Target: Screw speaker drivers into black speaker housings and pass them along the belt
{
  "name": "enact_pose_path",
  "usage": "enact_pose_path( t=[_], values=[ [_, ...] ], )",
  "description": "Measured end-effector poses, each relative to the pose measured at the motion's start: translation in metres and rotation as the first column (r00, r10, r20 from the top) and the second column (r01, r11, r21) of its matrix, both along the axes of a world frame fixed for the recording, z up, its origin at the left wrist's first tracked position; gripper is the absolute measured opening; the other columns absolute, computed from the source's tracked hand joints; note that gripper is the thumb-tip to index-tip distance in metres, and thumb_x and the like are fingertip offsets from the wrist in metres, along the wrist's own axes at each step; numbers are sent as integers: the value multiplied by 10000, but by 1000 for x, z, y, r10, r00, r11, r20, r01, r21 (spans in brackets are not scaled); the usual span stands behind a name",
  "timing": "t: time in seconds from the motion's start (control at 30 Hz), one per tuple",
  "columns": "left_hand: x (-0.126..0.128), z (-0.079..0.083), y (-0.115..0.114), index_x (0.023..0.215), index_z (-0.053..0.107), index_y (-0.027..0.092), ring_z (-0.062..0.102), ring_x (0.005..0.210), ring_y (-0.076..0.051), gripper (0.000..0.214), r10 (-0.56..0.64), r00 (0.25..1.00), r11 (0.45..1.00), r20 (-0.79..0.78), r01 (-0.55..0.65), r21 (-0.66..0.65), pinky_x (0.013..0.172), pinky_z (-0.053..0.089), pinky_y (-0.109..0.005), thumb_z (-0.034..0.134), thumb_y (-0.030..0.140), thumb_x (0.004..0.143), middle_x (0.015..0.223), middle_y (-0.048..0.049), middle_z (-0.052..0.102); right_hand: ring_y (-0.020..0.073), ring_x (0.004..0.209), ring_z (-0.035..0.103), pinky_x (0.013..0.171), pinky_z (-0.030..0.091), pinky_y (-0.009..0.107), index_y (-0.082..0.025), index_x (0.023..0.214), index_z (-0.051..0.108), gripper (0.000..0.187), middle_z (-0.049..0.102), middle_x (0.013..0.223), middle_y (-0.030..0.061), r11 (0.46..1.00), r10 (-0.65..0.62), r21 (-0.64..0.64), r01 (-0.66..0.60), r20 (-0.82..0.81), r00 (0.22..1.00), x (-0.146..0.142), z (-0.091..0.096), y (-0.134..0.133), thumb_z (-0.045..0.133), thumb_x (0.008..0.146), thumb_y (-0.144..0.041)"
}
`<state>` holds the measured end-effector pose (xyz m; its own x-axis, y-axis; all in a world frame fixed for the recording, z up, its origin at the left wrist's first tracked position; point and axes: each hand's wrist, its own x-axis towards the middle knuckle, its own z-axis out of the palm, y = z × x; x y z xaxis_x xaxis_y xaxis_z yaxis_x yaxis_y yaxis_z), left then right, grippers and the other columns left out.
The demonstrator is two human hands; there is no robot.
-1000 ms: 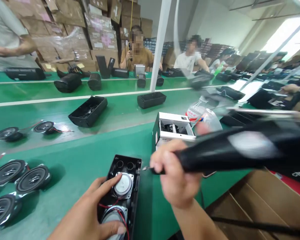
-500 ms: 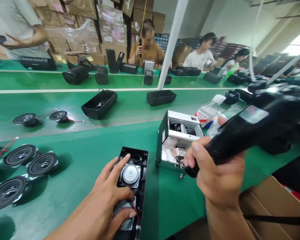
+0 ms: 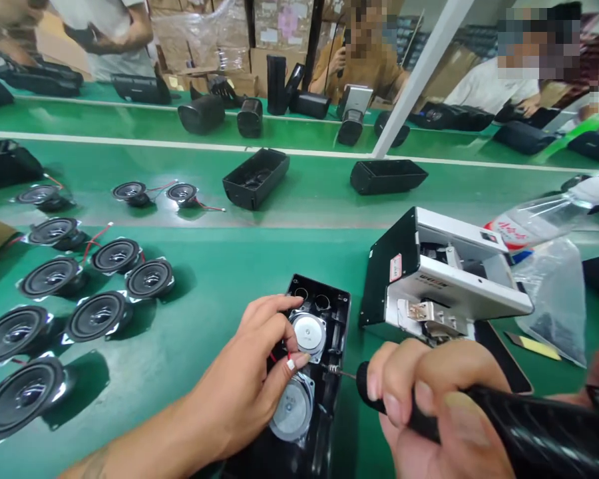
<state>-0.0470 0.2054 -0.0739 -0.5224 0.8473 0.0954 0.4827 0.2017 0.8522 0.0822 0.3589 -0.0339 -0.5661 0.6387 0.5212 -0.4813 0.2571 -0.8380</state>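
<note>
My right hand (image 3: 429,399) is wrapped round a black electric screwdriver (image 3: 534,426) in the lower right. Its thin bit reaches left to the edge of an open black speaker housing (image 3: 339,319), where small screws (image 3: 332,370) show at the tip. Two round speaker drivers, an upper one (image 3: 308,332) and a lower one (image 3: 292,409), sit backs-up inside the housing. Over its left side lies my left hand (image 3: 249,366), thumb and index finger closed on a red wire with a white connector (image 3: 290,364). The left index tip is hidden in part.
A white-and-black screw feeder (image 3: 459,273) stands right of the housing, near a plastic bottle (image 3: 539,213) and a clear bag (image 3: 554,299). Several loose speaker drivers (image 3: 100,316) lie at left. Black housings (image 3: 257,176) rest farther back; co-workers (image 3: 364,60) are across the bench.
My right hand has lowered the screwdriver and brought its bit left to the housing. My left hand has gone from spread over the drivers to pinching the wire. The view has shifted.
</note>
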Motion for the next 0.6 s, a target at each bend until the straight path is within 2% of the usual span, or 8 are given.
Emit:
enact_pose_path(
  t=[0.17,0.37,0.6],
  values=[
    [4,0,2,1013,542,300,424,1588,-265,174,1,1000,1000,17,-2,28,1184,512,-572,555,139,1077,1582,-21,596,80,519,496,539,474,262,-195,772,512,365,470,644,-73,997,-75,2,75,2,997,-12,-11,-5,666,1074,-329],
    [4,1,2,1005,538,291,431,1582,-261,183,8,1000,1000,28,-9,12,1171,513,-548,547,121,1074,1584,-24,596,108,543,553,535,479,296,-196,759,541,338,496,655,-51,997,-38,-70,38,1,999,-12,-23,-4,680,1047,-306],
    [5,1,4,983,548,283,464,1556,-263,165,36,999,999,3,-36,29,1173,526,-556,565,150,1078,1595,-11,609,140,450,433,449,459,347,-251,775,537,305,448,595,-53,998,-66,-16,66,-9,998,-10,-33,-7,669,1034,-344]
  ],
)
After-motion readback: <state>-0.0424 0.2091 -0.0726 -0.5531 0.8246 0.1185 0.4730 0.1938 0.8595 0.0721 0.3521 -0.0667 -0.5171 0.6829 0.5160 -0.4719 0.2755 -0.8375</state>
